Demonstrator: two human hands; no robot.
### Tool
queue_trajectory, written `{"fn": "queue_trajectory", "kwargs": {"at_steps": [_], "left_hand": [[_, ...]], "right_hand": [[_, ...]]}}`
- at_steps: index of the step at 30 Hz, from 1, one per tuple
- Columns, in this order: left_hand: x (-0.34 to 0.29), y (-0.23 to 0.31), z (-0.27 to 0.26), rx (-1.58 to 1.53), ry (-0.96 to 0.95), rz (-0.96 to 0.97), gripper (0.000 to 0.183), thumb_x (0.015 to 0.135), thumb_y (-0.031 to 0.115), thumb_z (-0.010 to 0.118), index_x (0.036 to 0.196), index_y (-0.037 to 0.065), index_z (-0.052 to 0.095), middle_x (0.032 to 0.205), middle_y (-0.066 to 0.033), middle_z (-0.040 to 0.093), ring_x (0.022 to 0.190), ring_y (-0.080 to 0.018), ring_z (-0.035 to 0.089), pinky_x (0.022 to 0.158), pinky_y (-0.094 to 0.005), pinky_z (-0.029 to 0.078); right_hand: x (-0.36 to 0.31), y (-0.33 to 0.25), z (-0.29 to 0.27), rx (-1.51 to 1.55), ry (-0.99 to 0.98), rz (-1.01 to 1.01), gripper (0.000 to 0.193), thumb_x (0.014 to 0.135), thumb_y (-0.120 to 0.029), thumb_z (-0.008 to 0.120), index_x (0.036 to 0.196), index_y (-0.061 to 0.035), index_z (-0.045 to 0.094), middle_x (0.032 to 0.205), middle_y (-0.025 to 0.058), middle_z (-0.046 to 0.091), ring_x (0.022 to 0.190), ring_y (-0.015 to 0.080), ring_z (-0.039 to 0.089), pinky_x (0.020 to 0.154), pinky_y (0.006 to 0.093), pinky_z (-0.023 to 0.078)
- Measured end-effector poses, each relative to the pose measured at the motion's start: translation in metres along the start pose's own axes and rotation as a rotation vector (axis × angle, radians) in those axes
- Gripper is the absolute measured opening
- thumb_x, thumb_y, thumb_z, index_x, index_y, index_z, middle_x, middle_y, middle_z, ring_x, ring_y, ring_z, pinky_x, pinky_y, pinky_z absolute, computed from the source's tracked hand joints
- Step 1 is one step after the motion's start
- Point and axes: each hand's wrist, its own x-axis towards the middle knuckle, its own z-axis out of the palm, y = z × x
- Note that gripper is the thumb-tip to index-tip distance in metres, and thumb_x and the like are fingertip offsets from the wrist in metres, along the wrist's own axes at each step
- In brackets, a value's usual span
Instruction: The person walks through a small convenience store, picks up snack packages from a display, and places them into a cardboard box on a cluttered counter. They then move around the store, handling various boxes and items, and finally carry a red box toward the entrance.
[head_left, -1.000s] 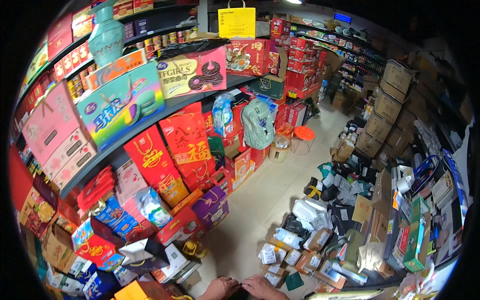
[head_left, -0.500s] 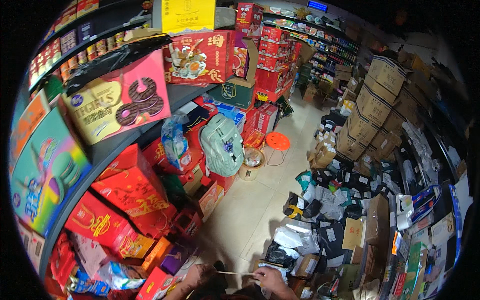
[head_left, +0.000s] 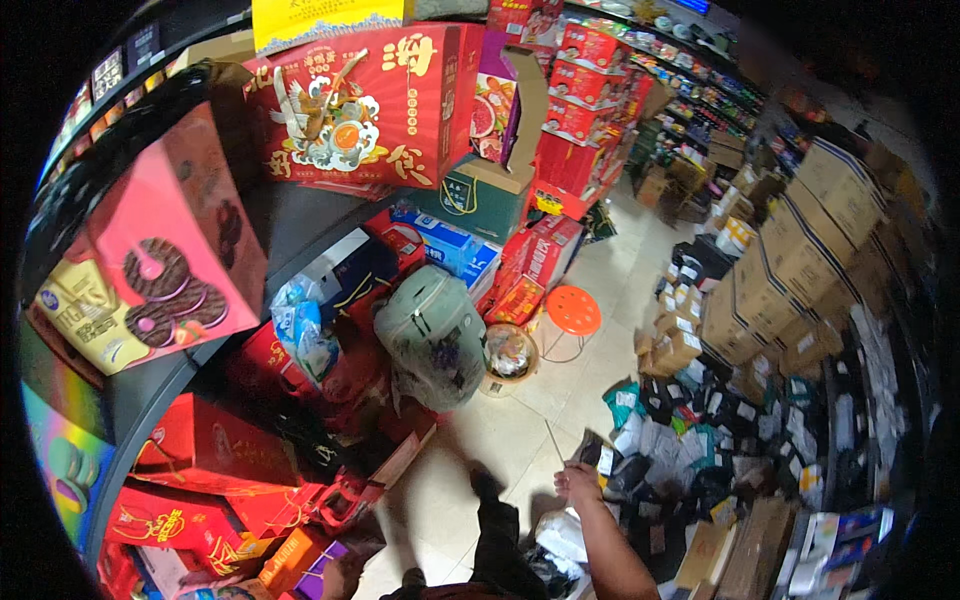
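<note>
1. Thin stick [head_left: 553, 440], pale and straight, sits pinched at its lower end in our right hand [head_left: 578, 482] and tilts up and to the left over the tiled floor [head_left: 500, 450], low centre-right of the view.
2. Right hand is clenched around the stick; the forearm comes in from the lower edge. The stick is blurred, so we can't tell what it's made of.
3. Left hand [head_left: 343, 572] sits at the bottom edge by the red gift bags [head_left: 335, 500]; mostly hidden and dark, so we cannot tell whether its grip is closed or loose.
4. Our dark trouser leg and shoe [head_left: 487, 485] show between the two hands, on the floor.
5. Just right of the right hand: a heap of dark and white packets [head_left: 690, 440] spread over the floor.
6. Left side: red gift boxes [head_left: 210, 450] stacked on the low shelf.
7. Mid-distance: a person in a grey-green top [head_left: 432, 335] bends toward the shelf, near a round basket [head_left: 508, 352] and an orange stool [head_left: 573, 310].
8. Up left: a pink box with doughnut pictures [head_left: 170, 260], tilted on the shelf edge.
9. Farther up: a large red box with a bird picture [head_left: 360, 100] above a dark green carton [head_left: 480, 200].
10. Far right: brown cartons [head_left: 800, 250] stacked along the aisle, with shelves of goods behind.
</note>
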Motion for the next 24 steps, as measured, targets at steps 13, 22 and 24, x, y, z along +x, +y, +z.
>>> {"fn": "queue_trajectory", "kwargs": {"at_steps": [13, 22, 24], "left_hand": [[-0.044, 0.104, 0.048, -0.823, 0.09, -0.828, 0.012, 0.086, 0.011, 0.06, 0.089, 0.0, 0.063, 0.068, -0.0089, 0.063, 0.058, -0.0161, 0.061, 0.052, -0.0292, 0.052], [-0.017, 0.152, 0.009, -0.927, 0.154, -0.978, 0.021, 0.089, 0.02, 0.057, 0.097, 0.002, 0.064, 0.072, -0.0098, 0.065, 0.057, -0.0157, 0.061, 0.053, -0.0305, 0.052], [-0.012, 0.166, 0.009, -1.037, 0.251, -1.024, 0.026, 0.089, 0.024, 0.056, 0.097, 0.001, 0.064, 0.072, -0.0105, 0.065, 0.057, -0.0166, 0.061, 0.053, -0.0307, 0.051]], "right_hand": [[0.365, -0.098, 0.087, 0.173, -0.085, 0.352, 0.008, 0.082, -0.002, 0.048, 0.074, -0.004, 0.046, 0.071, 0.0137, 0.058, 0.045, 0.0155, 0.043, 0.039, 0.0296, 0.034], [0.404, -0.042, 0.131, -0.277, -0.151, 0.308, 0.033, 0.085, -0.027, 0.059, 0.113, -0.0102, 0.054, 0.103, 0.0102, 0.063, 0.086, 0.0286, 0.065, 0.068, 0.0445, 0.053], [0.367, -0.016, 0.136, -0.403, -0.276, 0.304, 0.035, 0.085, -0.026, 0.058, 0.116, -0.0101, 0.054, 0.105, 0.0102, 0.064, 0.088, 0.028, 0.067, 0.065, 0.0427, 0.053]]}}
